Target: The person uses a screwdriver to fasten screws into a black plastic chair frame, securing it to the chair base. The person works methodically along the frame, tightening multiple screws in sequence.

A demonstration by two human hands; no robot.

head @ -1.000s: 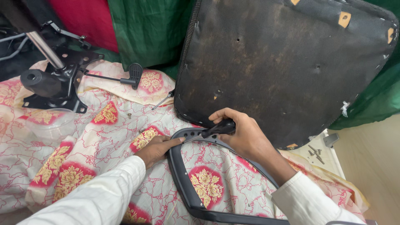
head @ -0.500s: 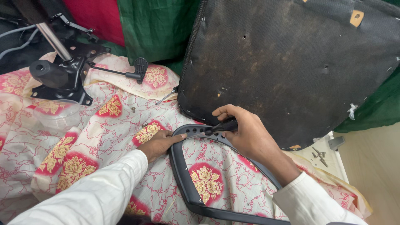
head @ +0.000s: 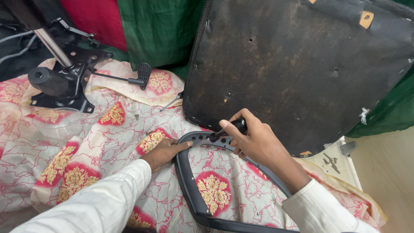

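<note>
A black plastic chair armrest loop (head: 189, 190) lies on a floral cloth (head: 108, 142). My left hand (head: 161, 152) presses on the loop's upper left corner, fingers flat against it. My right hand (head: 254, 140) is shut on the black handle of a screwdriver (head: 228, 129), whose tip points at the holed bracket end of the armrest. Just behind my hands, the dark underside of a chair seat (head: 302, 64) stands tilted upright.
A black chair tilt mechanism (head: 64, 82) with a metal gas cylinder and a lever lies at the upper left. Another screwdriver (head: 172, 101) and a loose screw (head: 137, 116) rest on the cloth. Several screws (head: 331, 162) lie at right. Green and red fabric hangs behind.
The view has shifted slightly, with the mechanism now further right in the frame. Both hands stay on the armrest and screwdriver in about the same place.
</note>
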